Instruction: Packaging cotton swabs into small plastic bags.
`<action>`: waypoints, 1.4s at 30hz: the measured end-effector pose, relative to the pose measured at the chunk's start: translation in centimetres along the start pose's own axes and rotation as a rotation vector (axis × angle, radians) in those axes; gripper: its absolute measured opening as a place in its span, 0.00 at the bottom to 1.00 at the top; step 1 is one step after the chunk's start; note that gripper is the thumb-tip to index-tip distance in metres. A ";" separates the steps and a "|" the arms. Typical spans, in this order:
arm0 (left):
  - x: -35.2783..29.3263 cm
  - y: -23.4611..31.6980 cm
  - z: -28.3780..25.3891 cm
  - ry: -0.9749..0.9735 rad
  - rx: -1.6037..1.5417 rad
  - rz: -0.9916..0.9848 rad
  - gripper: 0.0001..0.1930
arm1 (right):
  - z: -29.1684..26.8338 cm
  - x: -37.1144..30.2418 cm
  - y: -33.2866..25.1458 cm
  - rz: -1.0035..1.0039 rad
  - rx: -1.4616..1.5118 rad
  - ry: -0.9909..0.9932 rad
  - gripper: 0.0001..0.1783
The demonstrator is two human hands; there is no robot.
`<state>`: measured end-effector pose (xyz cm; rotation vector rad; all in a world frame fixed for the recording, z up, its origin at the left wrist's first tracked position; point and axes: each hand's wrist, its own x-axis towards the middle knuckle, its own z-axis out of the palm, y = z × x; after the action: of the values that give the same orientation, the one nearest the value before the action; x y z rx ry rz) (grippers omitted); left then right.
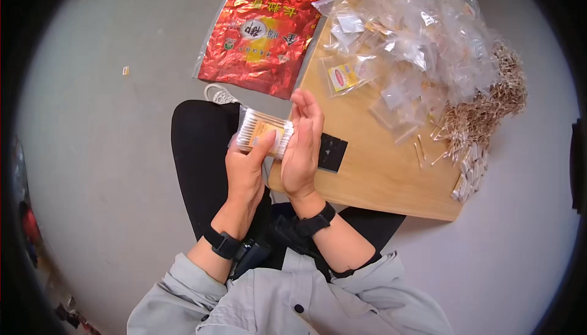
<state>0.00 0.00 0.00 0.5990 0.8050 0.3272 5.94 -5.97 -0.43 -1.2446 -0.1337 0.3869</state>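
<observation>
A clear packet of cotton swabs [254, 126] with an orange-yellow label lies in my left hand [246, 167], its thumb pressed over the label. The white tips line both ends of the packet. My right hand [301, 145] is upright against the packet's right end, its fingers stretched out and its palm touching or nearly touching the swab tips. Both hands are above my lap, by the left edge of the wooden table [391, 182]. The underside of the packet and most left fingers are hidden.
Clear plastic bags [416, 35], some with labels, are heaped on the table. Loose cotton swabs [483, 115] pile up at its right side, near small white bundles [471, 173]. A black flat piece [332, 153] lies beside my right hand. Beyond my knee is a red printed bag [263, 35].
</observation>
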 end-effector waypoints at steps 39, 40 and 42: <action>-11.1 1.6 5.7 -0.454 0.319 -0.401 0.17 | -12.6 -7.7 -15.9 0.256 -0.078 -0.420 0.10; -11.3 1.4 6.1 -0.461 0.321 -0.398 0.17 | -12.7 -8.1 -16.0 0.241 -0.073 -0.356 0.09; -11.5 1.0 6.6 -0.479 0.315 -0.398 0.17 | -12.9 -8.6 -16.1 0.220 -0.066 -0.293 0.09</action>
<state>-2.62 -7.34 10.85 0.7558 0.4942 -0.3079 5.38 -24.91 11.51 -1.2665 -0.2620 0.7608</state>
